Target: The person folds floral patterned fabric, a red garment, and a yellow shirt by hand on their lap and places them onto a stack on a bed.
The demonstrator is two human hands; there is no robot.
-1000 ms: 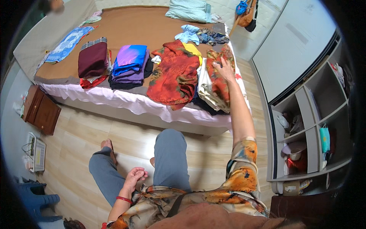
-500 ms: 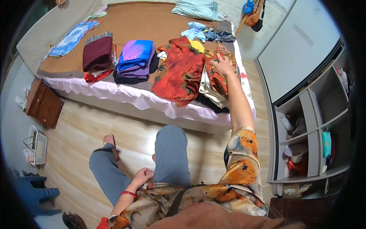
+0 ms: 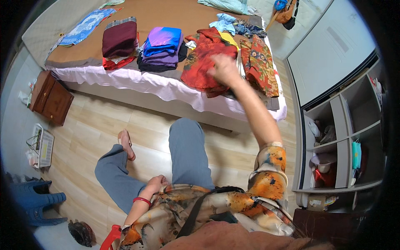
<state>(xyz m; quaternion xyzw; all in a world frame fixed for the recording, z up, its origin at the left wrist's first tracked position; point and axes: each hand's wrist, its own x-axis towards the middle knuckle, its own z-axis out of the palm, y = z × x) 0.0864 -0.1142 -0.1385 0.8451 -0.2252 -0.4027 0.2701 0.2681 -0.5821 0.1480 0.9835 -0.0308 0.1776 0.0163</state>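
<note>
Holds bare right hand [image 3: 227, 71] over crumpled dark-red patterned cloth garment [image 3: 201, 64], near side of brown-sheeted bed [image 3: 166, 12], between folded blue-purple fabric stack [image 3: 161, 46] on left and red-green floral cloth [image 3: 262, 66] on right. Blurred; cannot tell contact or grip. Rests left hand [image 3: 157, 183], curled, by orange-beige print shirt [image 3: 177, 202]; cannot tell grip.

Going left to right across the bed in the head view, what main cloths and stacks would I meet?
Blue-and-white cloth, maroon-topped stack, blue-and-purple stack, loose red patterned cloth, red-and-green floral cloth.
</note>
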